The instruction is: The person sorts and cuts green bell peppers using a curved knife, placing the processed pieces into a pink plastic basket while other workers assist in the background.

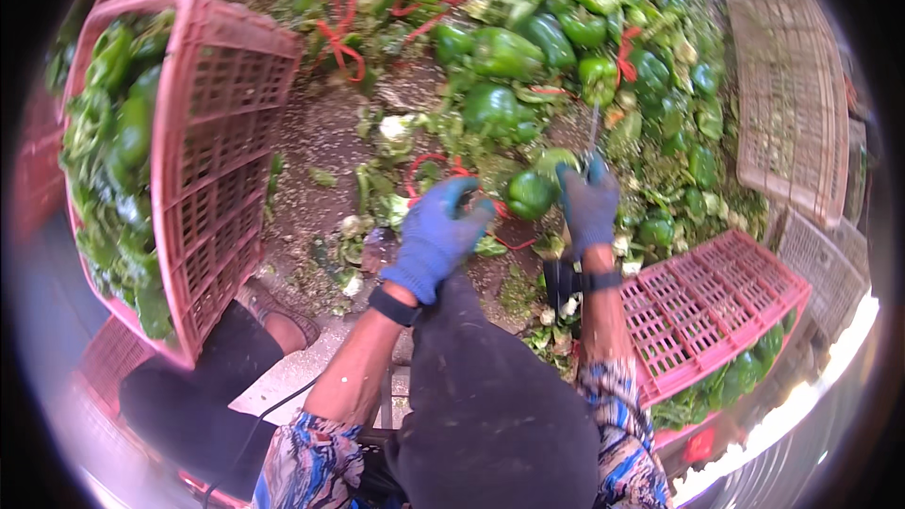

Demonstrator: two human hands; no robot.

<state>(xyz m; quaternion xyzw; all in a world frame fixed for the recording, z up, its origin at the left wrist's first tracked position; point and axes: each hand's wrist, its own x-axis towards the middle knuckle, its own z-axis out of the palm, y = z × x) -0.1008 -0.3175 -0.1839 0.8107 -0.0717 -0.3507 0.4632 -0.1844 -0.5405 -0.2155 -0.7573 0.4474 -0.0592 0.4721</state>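
Observation:
My left hand (436, 234), in a blue knitted glove, is open, with thumb and fingers apart and nothing between them. A whole green bell pepper (532, 195) sits just beyond its fingertips, between both hands. My gloved right hand (591, 207) is closed around a knife (594, 130), whose thin blade points away from me. The blade's tip reaches toward another green pepper (598, 81) in the pile; I cannot tell whether they touch. A paler green pepper (556, 163) lies close to the right fingers.
A pink crate (222, 123) of green peppers stands tilted on the left. Another pink crate (721, 302) with peppers sits at right. A pale crate (790, 99) stands farther right. Red ties (344, 49) and pepper scraps litter the floor. Someone's sandalled foot (283, 325) is at left.

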